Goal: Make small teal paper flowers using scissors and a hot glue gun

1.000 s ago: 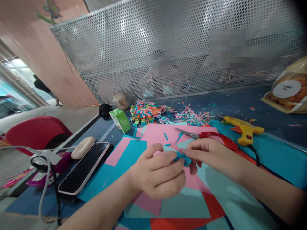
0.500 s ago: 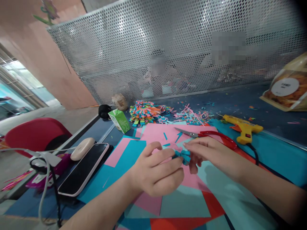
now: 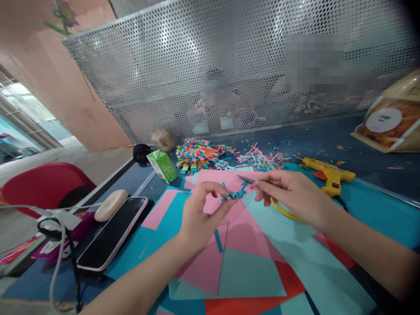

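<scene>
A small curled blue paper flower, with fringed edges, is pinched between the thumb and fingers of my left hand above the pink paper. My right hand closes over the middle of a pair of scissors. Their metal blades point left past my fingertips. A yellow loop shows beneath the right hand, seemingly the scissors' handle. Blue and pink paper sheets spread under both hands, with a narrow blue strip lying on the pink one.
A yellow glue gun lies to the right. Behind my hands are piled fringed paper flowers and paper scraps. A green carton and phone sit left. A perforated metal screen stands behind; people show dimly through it.
My right hand has left the paper flower and taken hold of the scissors, whose red handles are now out of sight. My left hand has turned and risen slightly, still holding the flower.
</scene>
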`<action>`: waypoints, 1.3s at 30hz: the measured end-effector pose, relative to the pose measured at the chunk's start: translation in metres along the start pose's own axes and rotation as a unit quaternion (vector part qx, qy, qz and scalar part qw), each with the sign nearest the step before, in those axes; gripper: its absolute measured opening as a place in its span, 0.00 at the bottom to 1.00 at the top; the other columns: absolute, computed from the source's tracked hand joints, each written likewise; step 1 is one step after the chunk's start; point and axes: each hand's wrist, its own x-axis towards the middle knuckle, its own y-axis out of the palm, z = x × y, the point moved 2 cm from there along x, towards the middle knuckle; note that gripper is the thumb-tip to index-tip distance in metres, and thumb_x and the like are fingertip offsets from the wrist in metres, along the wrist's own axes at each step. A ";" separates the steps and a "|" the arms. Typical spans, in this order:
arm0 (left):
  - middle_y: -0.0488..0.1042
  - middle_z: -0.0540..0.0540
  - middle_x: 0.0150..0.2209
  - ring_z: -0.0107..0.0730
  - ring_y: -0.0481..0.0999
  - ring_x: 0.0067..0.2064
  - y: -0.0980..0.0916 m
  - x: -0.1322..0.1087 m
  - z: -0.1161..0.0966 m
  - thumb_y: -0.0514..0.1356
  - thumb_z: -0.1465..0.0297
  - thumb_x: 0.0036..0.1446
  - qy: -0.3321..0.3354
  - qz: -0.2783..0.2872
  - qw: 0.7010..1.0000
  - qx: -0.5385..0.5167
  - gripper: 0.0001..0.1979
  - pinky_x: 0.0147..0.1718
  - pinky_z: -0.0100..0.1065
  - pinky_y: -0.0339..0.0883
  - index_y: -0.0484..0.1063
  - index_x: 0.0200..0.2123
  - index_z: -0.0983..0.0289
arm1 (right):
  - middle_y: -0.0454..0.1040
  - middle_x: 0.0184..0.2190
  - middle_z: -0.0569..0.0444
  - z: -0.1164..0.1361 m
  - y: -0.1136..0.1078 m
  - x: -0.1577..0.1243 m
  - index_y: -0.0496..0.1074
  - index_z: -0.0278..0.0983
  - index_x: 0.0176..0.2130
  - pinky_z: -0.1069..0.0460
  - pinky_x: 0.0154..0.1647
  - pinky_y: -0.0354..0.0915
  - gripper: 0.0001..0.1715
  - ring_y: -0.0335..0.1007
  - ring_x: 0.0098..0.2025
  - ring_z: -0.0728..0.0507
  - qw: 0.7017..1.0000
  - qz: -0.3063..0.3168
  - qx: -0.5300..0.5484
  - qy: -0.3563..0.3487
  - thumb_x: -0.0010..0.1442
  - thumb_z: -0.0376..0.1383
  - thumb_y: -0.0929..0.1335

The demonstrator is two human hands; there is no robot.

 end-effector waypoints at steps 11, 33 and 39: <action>0.64 0.46 0.25 0.19 0.65 0.28 0.011 0.004 0.011 0.64 0.72 0.47 -0.279 0.032 0.934 -0.222 0.11 0.27 0.23 0.60 0.62 0.29 0.64 | 0.77 0.36 0.54 0.000 0.010 -0.005 0.74 0.39 0.37 0.53 0.34 0.65 0.12 0.72 0.37 0.46 0.993 -0.014 -0.089 -0.082 0.58 0.40 0.63; 0.65 0.47 0.26 0.21 0.66 0.29 0.012 0.003 0.011 0.65 0.71 0.46 -0.283 0.048 0.934 -0.211 0.13 0.28 0.25 0.60 0.61 0.29 0.65 | 0.77 0.31 0.56 0.003 0.013 -0.008 0.75 0.38 0.33 0.52 0.32 0.63 0.13 0.70 0.33 0.45 0.988 0.032 -0.139 -0.066 0.57 0.37 0.62; 0.65 0.47 0.25 0.20 0.65 0.27 0.012 0.004 0.012 0.65 0.70 0.46 -0.279 0.045 0.939 -0.197 0.13 0.27 0.25 0.59 0.61 0.28 0.65 | 0.77 0.35 0.55 0.000 0.004 -0.003 0.75 0.39 0.34 0.52 0.36 0.63 0.14 0.71 0.37 0.44 0.985 0.005 -0.159 -0.059 0.58 0.39 0.61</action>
